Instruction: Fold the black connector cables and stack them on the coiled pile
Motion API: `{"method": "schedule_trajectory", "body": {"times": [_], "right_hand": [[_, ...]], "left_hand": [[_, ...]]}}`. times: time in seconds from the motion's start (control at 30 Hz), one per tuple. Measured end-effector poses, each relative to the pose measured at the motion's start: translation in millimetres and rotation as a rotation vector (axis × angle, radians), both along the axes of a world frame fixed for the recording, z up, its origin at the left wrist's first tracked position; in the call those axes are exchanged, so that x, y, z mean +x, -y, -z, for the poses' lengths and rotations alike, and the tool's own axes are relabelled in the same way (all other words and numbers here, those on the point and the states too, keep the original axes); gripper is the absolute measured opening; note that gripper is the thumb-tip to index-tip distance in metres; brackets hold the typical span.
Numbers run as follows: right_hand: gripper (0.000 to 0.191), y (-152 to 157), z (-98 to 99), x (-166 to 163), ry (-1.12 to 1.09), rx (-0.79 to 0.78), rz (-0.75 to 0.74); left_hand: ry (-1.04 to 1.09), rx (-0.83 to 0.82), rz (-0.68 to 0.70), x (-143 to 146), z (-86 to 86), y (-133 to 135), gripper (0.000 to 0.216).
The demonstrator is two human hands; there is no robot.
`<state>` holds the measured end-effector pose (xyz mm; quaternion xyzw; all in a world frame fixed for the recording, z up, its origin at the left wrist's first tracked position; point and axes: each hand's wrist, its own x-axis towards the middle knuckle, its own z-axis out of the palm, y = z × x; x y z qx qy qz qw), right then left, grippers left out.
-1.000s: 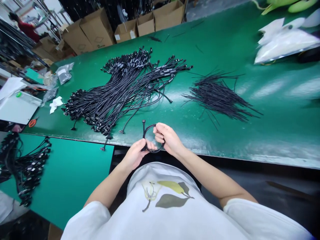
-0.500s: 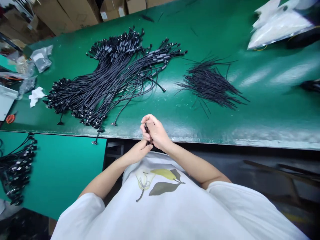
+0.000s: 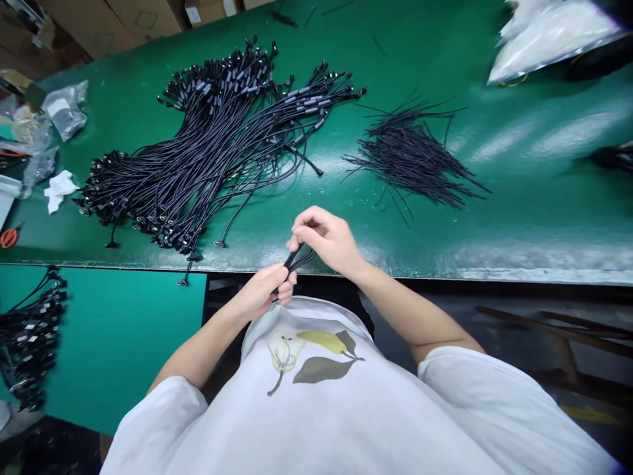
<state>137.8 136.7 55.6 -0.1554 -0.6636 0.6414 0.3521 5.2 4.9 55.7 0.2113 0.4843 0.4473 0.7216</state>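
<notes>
A black cable (image 3: 297,262), bent into a small bundle, is between my hands at the near edge of the green table. My left hand (image 3: 270,288) is closed around its lower part. Just above and to the right, my right hand (image 3: 326,239) pinches the bundle's upper end between thumb and fingers; whether it holds the cable itself or a thin tie there is hidden. Beyond my hands lies a large pile of black cables (image 3: 198,152) with small connectors at their ends. To its right is a heap of thin black ties (image 3: 415,158).
The green table (image 3: 519,231) runs across the view. On a lower green surface (image 3: 128,330) at left lies another bunch of black cables (image 3: 32,336). Orange-handled scissors (image 3: 8,238) and plastic bags (image 3: 65,111) are at far left. A white bag (image 3: 548,43) lies back right; cardboard boxes stand behind.
My hands have drawn apart. The right moved up and to the right, the left slightly left and down, so that the bent black cable now shows between them.
</notes>
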Motion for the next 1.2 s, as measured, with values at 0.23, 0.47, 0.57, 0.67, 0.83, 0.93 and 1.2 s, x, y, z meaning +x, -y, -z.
{"method": "schedule_trajectory", "body": {"times": [0.23, 0.47, 0.57, 0.67, 0.83, 0.93, 1.2], "right_hand": [[0.031, 7, 8.9, 36, 0.589, 1.104, -0.372], [0.032, 17, 8.2, 50, 0.769, 0.522, -0.709], [0.027, 23, 18.0, 53, 0.835, 0.861, -0.493], [0.027, 25, 28.4, 52, 0.733, 1.241, -0.327], [0.032, 12, 27.8, 52, 0.559, 1.365, -0.293], [0.03, -26, 17.3, 65, 0.482, 1.295, -0.266], [0.034, -204, 37.8, 163, 0.84, 0.947, 0.581]], "left_hand": [[-0.795, 0.206, 0.522, -11, -6.8, -12, 0.032], [-1.331, 0.504, 0.892, -2, -0.4, 1, 0.025], [-1.29, 0.396, 0.869, 0, 2.1, -5, 0.029], [-0.99, 0.263, 0.82, 1, -2.7, -20, 0.036], [-0.48, 0.094, 0.593, 7, 3.4, -29, 0.045], [-0.389, 0.018, 0.388, 9, 14.9, -25, 0.045], [-0.175, 0.015, -0.064, 9, 17.1, -34, 0.037]]}}
